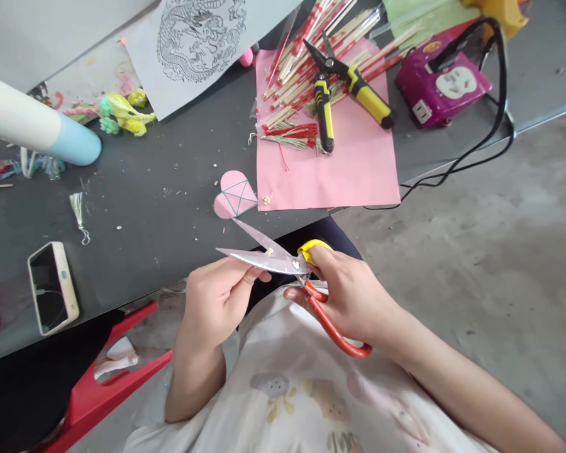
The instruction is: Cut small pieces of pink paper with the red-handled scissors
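My right hand (353,292) grips the red and yellow handles of a pair of scissors (283,261), whose blades stand apart and point left over the table edge. My left hand (217,299) is curled with thumb and fingers pinched near the lower blade; what it pinches is too small to make out. A pink heart-shaped paper cutout (234,195) with drawn green lines lies on the dark table (160,207) just beyond the blade tips.
A pink paper sheet (344,163) bears yellow-handled cutters (344,88) and a bundle of red and cream sticks (311,44). A purple socket box (441,85) with black cable sits far right. A dragon drawing (198,38), a phone (51,286), a white-blue tube (33,123) and a red stool (108,377) are at left.
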Demonstrator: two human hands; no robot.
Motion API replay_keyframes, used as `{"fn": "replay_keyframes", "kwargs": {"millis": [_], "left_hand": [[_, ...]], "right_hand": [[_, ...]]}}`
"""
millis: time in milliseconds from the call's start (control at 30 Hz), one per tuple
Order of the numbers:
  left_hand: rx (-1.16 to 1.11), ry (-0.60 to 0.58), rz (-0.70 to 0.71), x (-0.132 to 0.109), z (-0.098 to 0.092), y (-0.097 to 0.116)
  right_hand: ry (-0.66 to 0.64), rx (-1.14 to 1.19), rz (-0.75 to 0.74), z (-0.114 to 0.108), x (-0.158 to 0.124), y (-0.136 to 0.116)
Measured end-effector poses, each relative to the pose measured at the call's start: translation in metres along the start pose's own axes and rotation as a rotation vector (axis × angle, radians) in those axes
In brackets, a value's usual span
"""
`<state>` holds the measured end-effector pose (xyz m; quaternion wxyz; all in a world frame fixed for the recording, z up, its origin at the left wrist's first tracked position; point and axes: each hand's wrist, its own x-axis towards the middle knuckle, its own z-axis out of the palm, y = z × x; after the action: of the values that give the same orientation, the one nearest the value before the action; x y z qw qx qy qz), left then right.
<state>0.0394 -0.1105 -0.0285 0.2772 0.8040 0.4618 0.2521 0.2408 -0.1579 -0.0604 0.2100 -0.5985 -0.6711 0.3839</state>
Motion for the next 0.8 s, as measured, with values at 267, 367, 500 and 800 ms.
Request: {"fn": "replay_keyframes", "kwargs": {"millis": [267, 367, 500, 800], "left_hand": [[0.238, 0.12, 0.142, -0.004, 0.015, -0.002], [0.417, 0.257, 0.21, -0.006, 0.029, -0.004], [0.502, 0.388, 0.246, -0.008, 0.039, -0.009], [0.3, 0.279, 0.172, -0.006, 0.033, -0.004]], "right_hand": [[-0.019, -0.02, 0.074, 0.001, 0.001, -0.003], [-0.013, -0.017, 0.113, 0.001, 0.001, -0.003], [-0.031, 0.008, 0.113, 0.001, 0.001, -0.002], [-0.063, 0.104, -0.007, 0.005, 0.0, 0.002]]}}
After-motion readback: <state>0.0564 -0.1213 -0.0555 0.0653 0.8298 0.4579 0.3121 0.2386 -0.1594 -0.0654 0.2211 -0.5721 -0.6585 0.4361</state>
